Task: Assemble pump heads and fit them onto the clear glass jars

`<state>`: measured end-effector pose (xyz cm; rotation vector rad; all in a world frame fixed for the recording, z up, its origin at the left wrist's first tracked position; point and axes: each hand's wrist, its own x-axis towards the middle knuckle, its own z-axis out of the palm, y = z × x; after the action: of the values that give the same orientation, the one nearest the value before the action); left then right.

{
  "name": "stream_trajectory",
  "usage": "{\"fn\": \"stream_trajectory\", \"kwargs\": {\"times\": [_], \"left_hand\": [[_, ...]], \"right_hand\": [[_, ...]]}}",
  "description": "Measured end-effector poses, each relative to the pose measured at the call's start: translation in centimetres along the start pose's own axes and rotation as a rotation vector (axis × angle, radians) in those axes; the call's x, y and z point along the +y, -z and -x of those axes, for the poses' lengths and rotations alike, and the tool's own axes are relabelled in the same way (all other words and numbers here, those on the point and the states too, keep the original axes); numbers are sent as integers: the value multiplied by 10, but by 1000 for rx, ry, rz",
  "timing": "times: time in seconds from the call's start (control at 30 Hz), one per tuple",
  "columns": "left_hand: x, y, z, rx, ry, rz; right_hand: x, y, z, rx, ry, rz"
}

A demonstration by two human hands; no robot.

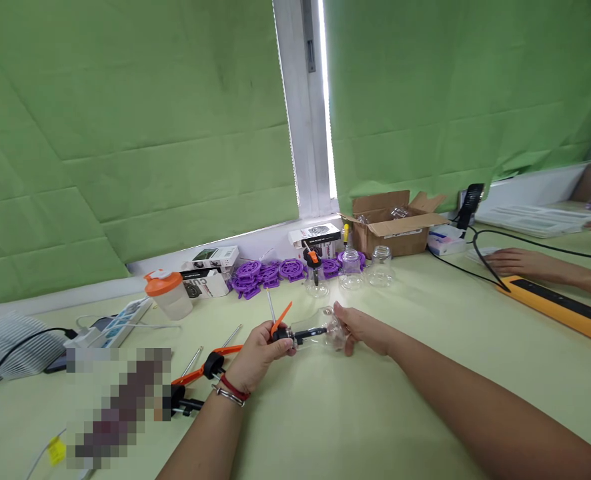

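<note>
My left hand [256,352] grips the black cap [278,334] of a clear bottle [319,320] that lies on its side just over the table. An orange lever and a thin metal rod stick up from the cap. A black tube [310,333] runs inside the bottle. My right hand [363,325] is closed around the bottle's wide base end. Whether the cap is screwed tight cannot be seen. Beside my left wrist lie two more black pump caps [214,364] with orange levers and metal rods.
Behind my hands stand a capped bottle [316,280], open clear bottles [380,267] and several purple plastic parts [291,269]. A cardboard box [400,233] holds clear pieces. Left is an orange-lidded shaker [170,297]. At right, another person's hand [518,261] rests near a yellow power strip [560,310].
</note>
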<state>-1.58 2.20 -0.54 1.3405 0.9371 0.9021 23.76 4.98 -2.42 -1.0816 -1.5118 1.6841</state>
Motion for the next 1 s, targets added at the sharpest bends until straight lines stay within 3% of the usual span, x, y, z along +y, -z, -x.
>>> {"fn": "stream_trajectory", "kwargs": {"times": [0.1, 0.17, 0.5, 0.73, 1.0], "left_hand": [[1, 1, -1, 38, 21, 25], [1, 2, -1, 49, 15, 33], [-1, 2, -1, -3, 2, 83], [2, 1, 1, -8, -2, 34], [-4, 2, -1, -55, -26, 15]], "right_hand": [[-5, 1, 8, -55, 192, -25], [-6, 2, 9, -87, 243, -3], [-3, 1, 4, -67, 205, -8], [2, -1, -2, -46, 41, -17], [10, -2, -10, -45, -259, 2]]}}
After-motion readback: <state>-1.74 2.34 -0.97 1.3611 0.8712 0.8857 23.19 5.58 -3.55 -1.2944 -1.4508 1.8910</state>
